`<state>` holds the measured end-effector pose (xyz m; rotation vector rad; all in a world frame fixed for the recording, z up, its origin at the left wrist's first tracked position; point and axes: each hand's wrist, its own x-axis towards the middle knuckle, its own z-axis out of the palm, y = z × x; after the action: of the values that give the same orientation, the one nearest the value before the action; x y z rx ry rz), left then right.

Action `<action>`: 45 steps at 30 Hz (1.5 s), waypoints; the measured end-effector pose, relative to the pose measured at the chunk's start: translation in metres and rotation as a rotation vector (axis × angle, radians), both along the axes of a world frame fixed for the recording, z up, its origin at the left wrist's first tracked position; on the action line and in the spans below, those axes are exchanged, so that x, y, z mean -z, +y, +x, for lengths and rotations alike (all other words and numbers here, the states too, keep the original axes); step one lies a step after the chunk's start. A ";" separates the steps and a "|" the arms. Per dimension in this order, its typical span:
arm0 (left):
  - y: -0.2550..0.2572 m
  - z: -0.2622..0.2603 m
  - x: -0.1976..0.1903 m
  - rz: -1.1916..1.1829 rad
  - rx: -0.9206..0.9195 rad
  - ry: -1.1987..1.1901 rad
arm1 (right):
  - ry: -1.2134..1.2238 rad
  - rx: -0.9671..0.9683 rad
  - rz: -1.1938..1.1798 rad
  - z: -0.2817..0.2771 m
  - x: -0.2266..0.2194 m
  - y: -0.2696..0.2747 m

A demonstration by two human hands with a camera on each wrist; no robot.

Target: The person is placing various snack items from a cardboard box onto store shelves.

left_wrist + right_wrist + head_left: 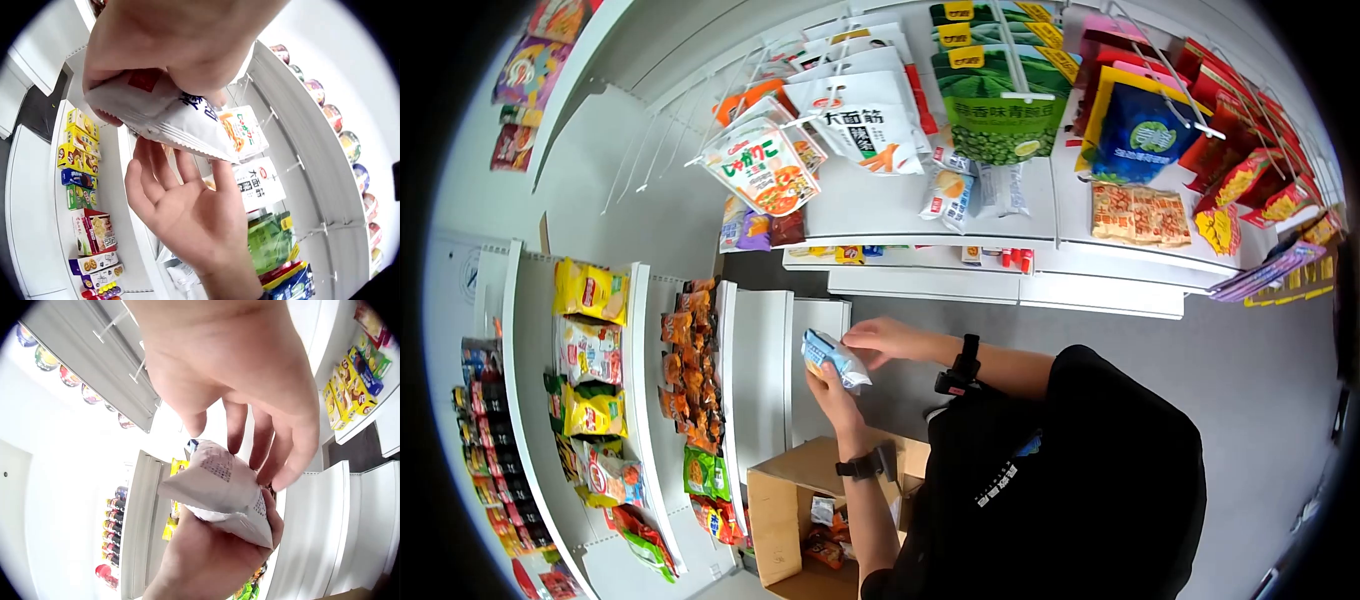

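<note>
My left hand [836, 402] grips a small white-and-blue snack packet [828, 350] between thumb and fingers. In the left wrist view the packet [150, 112] shows a crimped edge, a red square and dark characters. The back of the packet [228, 481], with small print, faces the right wrist view. My right hand [892, 342] is beside the packet, its fingers extended and loosely bent. Fingertips of the right hand [237, 375] come right at the packet's upper side in the right wrist view, without curling round it.
An open cardboard box [775, 530] with several snack packets stands below my left arm. Ahead, a white shelf [860, 210] carries hanging snack bags [1000, 95] and similar small packets [947, 195]. Shelves with chip bags [590, 350] and orange packets [690, 360] stand at the left.
</note>
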<state>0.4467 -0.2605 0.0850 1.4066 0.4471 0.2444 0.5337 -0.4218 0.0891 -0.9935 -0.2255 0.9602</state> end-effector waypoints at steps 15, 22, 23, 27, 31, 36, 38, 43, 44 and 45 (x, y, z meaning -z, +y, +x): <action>-0.090 0.037 0.011 0.178 0.560 0.085 | 0.043 0.504 -0.318 -0.017 0.047 -0.156; -0.108 0.043 0.010 0.167 0.655 0.134 | 0.098 0.832 -0.363 -0.007 0.058 -0.267; -0.109 0.043 0.009 0.164 0.654 0.142 | 0.127 0.883 -0.352 -0.008 0.060 -0.279; -0.113 0.045 0.010 0.175 0.659 0.158 | 0.167 0.981 -0.301 -0.011 0.052 -0.311; -0.118 0.047 0.007 0.174 0.651 0.167 | 0.247 1.116 -0.269 0.000 0.072 -0.327; -0.111 0.041 0.011 0.181 0.618 0.142 | 0.308 1.212 -0.384 0.035 0.100 -0.346; -0.107 0.037 0.009 0.176 0.598 0.120 | 0.334 1.248 -0.418 0.050 0.105 -0.350; -0.097 0.026 0.007 0.195 0.537 0.162 | 0.257 1.366 -0.442 0.095 0.107 -0.355; -0.096 0.024 0.008 0.192 0.527 0.169 | 0.241 1.401 -0.387 0.104 0.103 -0.355; -0.097 0.023 0.005 0.170 0.513 0.184 | 0.227 1.434 -0.334 0.115 0.104 -0.357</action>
<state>0.4699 -0.3572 0.0800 1.6671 0.2051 -0.2711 0.6490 -0.7785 -0.0150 -1.0209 0.7921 -0.2396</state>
